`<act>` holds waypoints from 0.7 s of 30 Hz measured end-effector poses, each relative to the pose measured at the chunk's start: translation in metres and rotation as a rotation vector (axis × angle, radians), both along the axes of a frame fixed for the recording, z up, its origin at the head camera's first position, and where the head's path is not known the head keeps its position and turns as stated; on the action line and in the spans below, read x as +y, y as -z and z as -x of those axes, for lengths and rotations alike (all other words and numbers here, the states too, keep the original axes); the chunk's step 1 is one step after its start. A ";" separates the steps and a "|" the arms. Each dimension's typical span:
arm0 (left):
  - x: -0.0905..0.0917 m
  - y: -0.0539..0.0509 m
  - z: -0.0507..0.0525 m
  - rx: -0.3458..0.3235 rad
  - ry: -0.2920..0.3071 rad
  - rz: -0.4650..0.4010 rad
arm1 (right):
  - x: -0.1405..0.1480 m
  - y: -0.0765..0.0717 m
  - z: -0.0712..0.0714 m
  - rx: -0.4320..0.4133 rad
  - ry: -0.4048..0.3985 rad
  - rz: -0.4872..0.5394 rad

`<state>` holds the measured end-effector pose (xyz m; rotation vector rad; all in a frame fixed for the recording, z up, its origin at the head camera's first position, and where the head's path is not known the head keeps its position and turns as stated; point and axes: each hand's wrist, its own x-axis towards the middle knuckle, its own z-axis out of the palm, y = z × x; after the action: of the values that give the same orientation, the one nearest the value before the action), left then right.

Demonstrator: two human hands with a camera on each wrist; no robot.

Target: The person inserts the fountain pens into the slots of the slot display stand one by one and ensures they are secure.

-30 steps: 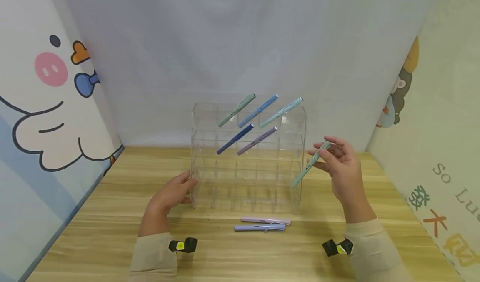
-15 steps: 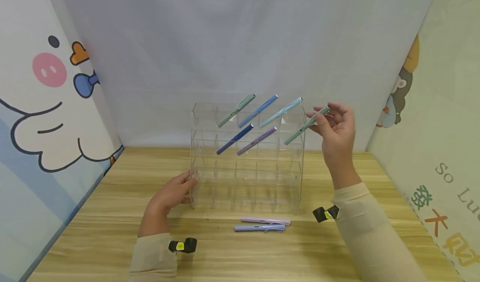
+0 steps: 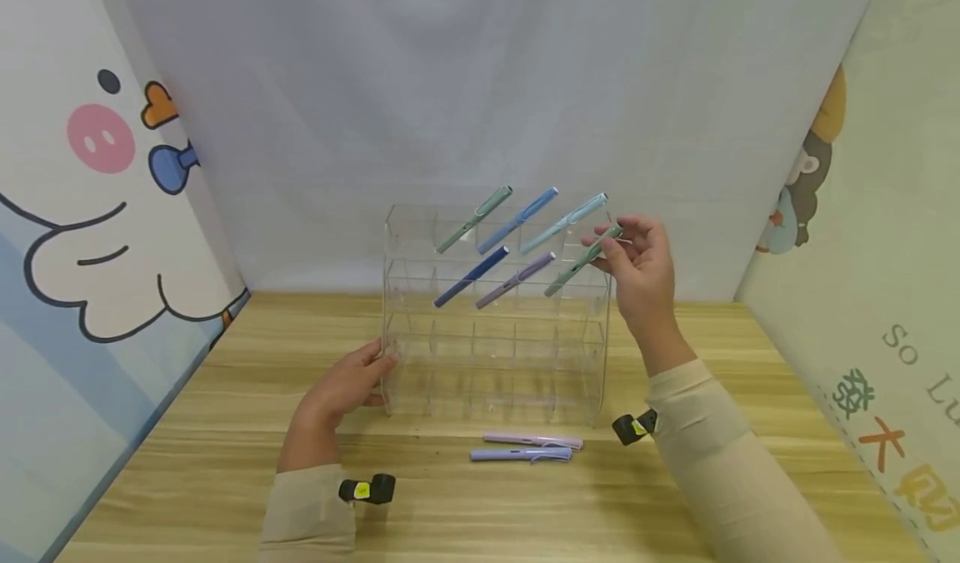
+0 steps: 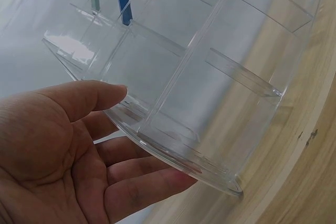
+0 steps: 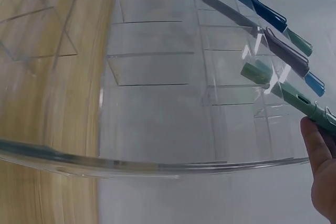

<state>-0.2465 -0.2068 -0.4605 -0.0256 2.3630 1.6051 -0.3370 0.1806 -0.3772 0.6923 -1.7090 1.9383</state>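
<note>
A clear tiered rack (image 3: 492, 351) stands on the table. My left hand (image 3: 347, 386) grips its left side, thumb in front and fingers behind, as the left wrist view shows. My right hand (image 3: 647, 276) pinches a green pen (image 3: 576, 269) near its cap end, its lower end at the second tier, right of a purple pen (image 3: 515, 281) and a dark blue pen (image 3: 471, 277). In the top tier lean a grey-green pen (image 3: 474, 220), a blue pen (image 3: 517, 221) and a light blue pen (image 3: 564, 223). The right wrist view shows the held pen (image 5: 289, 94) slanting over the rack.
A pink pen (image 3: 532, 440) and a lavender pen (image 3: 521, 455) lie on the wooden table (image 3: 450, 513) in front of the rack. A pale curtain (image 3: 480, 88) hangs behind; printed panels flank the table.
My right hand has carried the green pen up and to the left, from beside the rack to its second tier. My left hand has stayed on the rack's side.
</note>
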 end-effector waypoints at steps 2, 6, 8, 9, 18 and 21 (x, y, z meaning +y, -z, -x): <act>0.000 0.000 0.000 0.001 -0.001 0.002 | 0.000 0.003 0.000 -0.030 0.007 -0.030; 0.000 -0.001 0.000 0.000 -0.001 0.010 | -0.001 0.006 -0.001 -0.067 0.026 -0.081; 0.000 -0.001 0.000 -0.004 -0.002 0.011 | -0.002 0.007 -0.002 -0.071 0.037 -0.107; 0.000 -0.001 0.000 -0.007 -0.003 0.012 | -0.002 0.008 -0.002 -0.069 0.042 -0.122; 0.001 0.001 0.001 -0.012 -0.005 0.015 | -0.002 0.013 -0.001 -0.052 0.066 -0.197; 0.000 0.001 0.001 -0.016 -0.008 0.011 | -0.001 0.014 -0.001 -0.057 0.072 -0.212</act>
<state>-0.2475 -0.2063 -0.4617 -0.0506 2.3629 1.5895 -0.3358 0.1797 -0.3914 0.6453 -1.9664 1.7602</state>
